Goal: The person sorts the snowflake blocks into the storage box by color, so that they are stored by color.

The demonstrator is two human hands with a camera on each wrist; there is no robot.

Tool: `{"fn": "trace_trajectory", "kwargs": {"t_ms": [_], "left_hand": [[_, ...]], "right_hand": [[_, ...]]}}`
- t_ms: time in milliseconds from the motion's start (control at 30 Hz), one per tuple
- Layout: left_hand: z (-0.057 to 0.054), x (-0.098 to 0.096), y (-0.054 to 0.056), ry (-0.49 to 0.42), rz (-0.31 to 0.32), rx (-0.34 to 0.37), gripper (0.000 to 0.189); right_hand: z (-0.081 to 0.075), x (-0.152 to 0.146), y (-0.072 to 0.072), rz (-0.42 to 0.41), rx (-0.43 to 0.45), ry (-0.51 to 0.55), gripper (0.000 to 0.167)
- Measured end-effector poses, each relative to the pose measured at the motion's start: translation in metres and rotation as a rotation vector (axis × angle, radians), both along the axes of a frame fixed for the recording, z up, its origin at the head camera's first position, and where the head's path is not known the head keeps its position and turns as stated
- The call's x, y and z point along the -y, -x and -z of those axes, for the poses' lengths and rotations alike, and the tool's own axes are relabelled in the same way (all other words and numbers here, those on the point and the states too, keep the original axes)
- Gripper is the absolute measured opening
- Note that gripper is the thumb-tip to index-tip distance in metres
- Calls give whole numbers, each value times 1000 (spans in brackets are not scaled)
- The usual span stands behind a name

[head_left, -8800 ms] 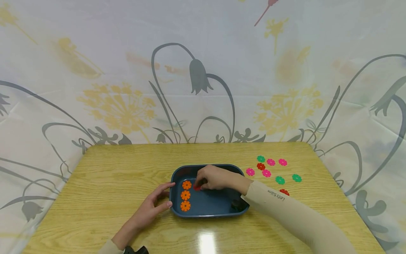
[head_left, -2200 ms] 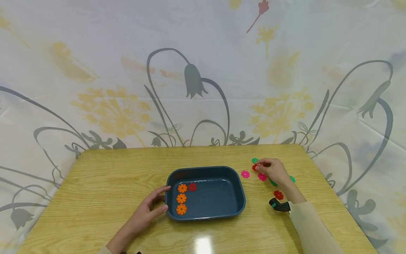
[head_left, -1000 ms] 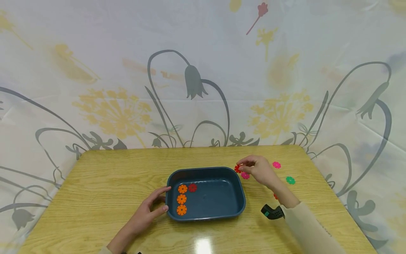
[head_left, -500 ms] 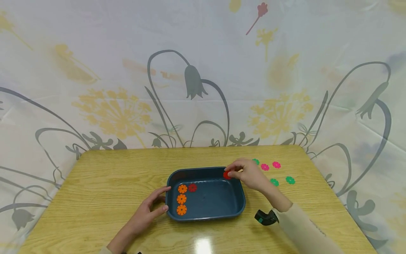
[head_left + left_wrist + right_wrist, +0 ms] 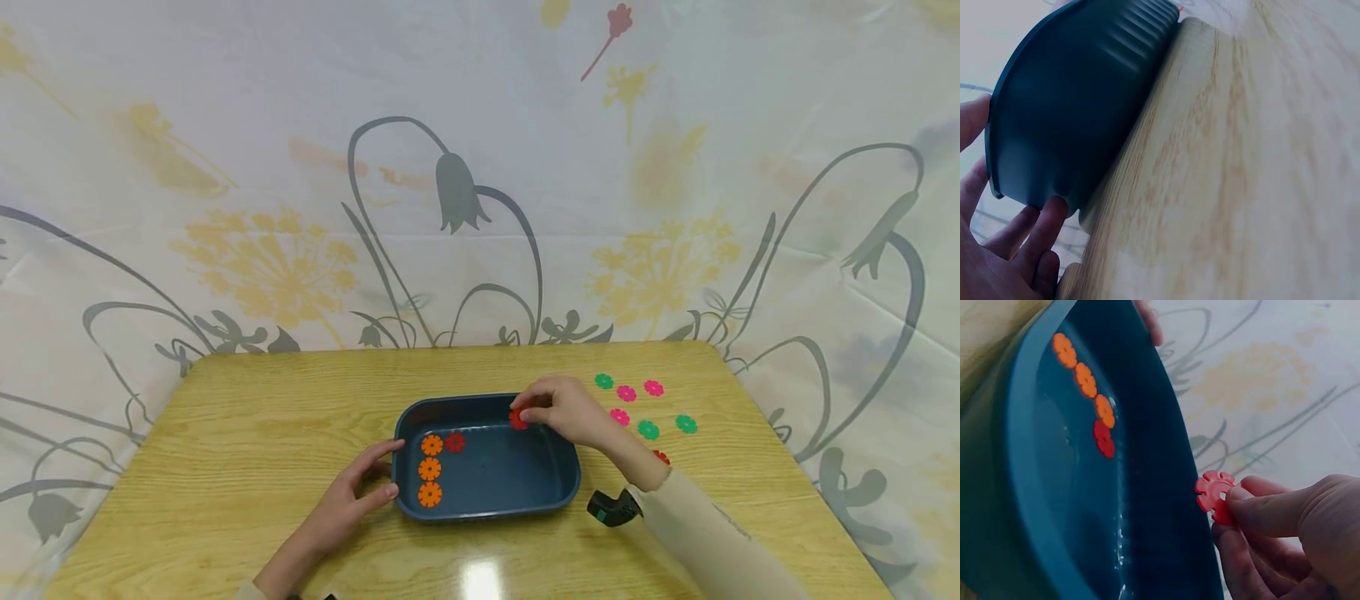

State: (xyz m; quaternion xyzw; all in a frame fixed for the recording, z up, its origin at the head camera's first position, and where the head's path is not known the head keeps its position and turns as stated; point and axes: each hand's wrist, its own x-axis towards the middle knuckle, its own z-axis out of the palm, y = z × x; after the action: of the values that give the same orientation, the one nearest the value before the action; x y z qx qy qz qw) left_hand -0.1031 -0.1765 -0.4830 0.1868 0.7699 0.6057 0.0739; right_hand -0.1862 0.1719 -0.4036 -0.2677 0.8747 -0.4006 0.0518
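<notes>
A dark blue plastic tray (image 5: 495, 510) stands on the table. Three orange flower-shaped discs (image 5: 430, 469) line its left end, with one red disc (image 5: 455, 442) beside the top one. My right hand (image 5: 573, 412) pinches another red flower-shaped disc (image 5: 1215, 495) between thumb and fingers; in the head view it overlaps the tray's far wall, right of centre. My left hand (image 5: 345, 504) steadies the tray's left end, fingers spread. In the left wrist view, fingertips (image 5: 1054, 209) of that hand touch the tray's outer wall, while another digit meets the rim.
Right of the tray lie loose discs: green ones (image 5: 648, 430), pink ones (image 5: 654, 388) and a red one (image 5: 661, 457) partly behind the right forearm. A black device (image 5: 615, 508) sits at the right wrist. A flower-patterned curtain (image 5: 480, 167) hangs behind the table (image 5: 285, 400).
Earlier, my right hand was inside the tray at the red disc now lying there. It then took another red disc from the loose group and carried it left over the tray. My left hand stayed.
</notes>
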Motion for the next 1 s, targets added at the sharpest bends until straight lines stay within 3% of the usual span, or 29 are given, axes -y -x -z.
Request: {"fn": "trace_trajectory", "kwargs": {"t_ms": [533,767,1000], "left_hand": [[0,1,0,-7,14,4,51],[-1,0,0,-11,12,15,51],[0,0,0,-18,20,8,52]], "right_hand": [[0,26,17,-166,151,-69,16],[10,37,26,-294,198,-38,18],[17,48,29,-337,204,-42,18]]}}
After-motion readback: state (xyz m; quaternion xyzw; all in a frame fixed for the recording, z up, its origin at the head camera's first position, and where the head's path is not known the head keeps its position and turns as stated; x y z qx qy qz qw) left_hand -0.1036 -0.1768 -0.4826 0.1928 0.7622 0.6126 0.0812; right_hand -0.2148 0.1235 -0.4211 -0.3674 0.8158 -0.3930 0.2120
